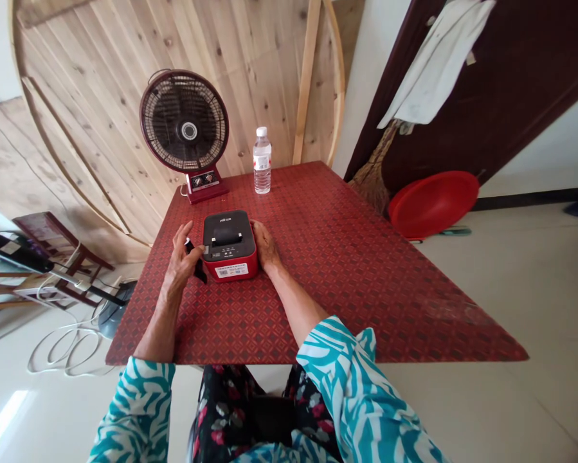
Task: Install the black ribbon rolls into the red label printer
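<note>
A small box-shaped device [229, 245], black on top and red below with a white label on its front, sits on the red patterned table [346, 270]. My left hand [182, 254] is at its left side, fingers curled around a small black part [195, 260] next to the device. My right hand [265, 245] rests against the device's right side, fingers pressed to it.
A dark red table fan [186, 132] and a clear water bottle [262, 161] stand at the table's far edge. A round wooden tabletop leans on the wall behind. A broom and red basin [433, 202] are at the right; stools and cables lie at the left.
</note>
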Tool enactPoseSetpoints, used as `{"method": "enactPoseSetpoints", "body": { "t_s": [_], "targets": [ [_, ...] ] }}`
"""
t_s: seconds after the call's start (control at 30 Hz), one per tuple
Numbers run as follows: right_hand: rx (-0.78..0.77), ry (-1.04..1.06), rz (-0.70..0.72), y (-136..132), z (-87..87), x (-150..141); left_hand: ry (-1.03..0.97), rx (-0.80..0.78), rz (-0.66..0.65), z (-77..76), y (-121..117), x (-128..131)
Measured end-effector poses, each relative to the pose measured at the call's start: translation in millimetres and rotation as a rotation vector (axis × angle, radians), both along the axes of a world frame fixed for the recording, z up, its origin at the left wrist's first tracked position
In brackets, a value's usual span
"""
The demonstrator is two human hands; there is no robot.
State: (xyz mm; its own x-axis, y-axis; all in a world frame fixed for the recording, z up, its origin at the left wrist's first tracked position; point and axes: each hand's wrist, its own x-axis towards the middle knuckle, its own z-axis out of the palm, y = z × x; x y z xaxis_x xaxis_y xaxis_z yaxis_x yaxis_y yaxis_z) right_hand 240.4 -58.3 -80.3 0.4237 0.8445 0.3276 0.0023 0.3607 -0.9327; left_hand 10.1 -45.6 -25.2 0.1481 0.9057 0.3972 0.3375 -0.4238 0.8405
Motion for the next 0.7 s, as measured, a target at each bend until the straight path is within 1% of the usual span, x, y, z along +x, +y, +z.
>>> {"method": "enactPoseSetpoints", "body": {
  "t_s": [0.1, 0.27, 0.43, 0.53, 0.63, 0.7],
  "targets": [
    [-0.017, -0.003, 0.001, -2.8, 0.5, 0.3, 0.038, 0.087, 0.049, -3.7, -2.3, 0.1],
    [-0.030, -0.019, -0.007, -5.0, -0.8, 1.3, 0.101, 0.049, 0.024, -0.7, -8.1, -1.9],
    [-0.037, -0.017, 0.000, -6.1, -1.8, 1.2, 0.067, 0.051, 0.004, -3.0, -7.7, 0.6],
    [-0.031, -0.022, 0.009, -7.8, -1.8, 0.2, 0.030, 0.009, -0.026, -2.2, -7.7, 1.8],
    [-0.028, -0.022, -0.007, -9.2, -2.4, -0.8, -0.017, -0.071, -0.010, 0.3, -8.7, 2.0],
    [-0.030, -0.020, -0.011, -9.5, -3.1, -1.1, -0.027, -0.105, -0.028, 0.8, -7.6, 2.0]
  ]
}}
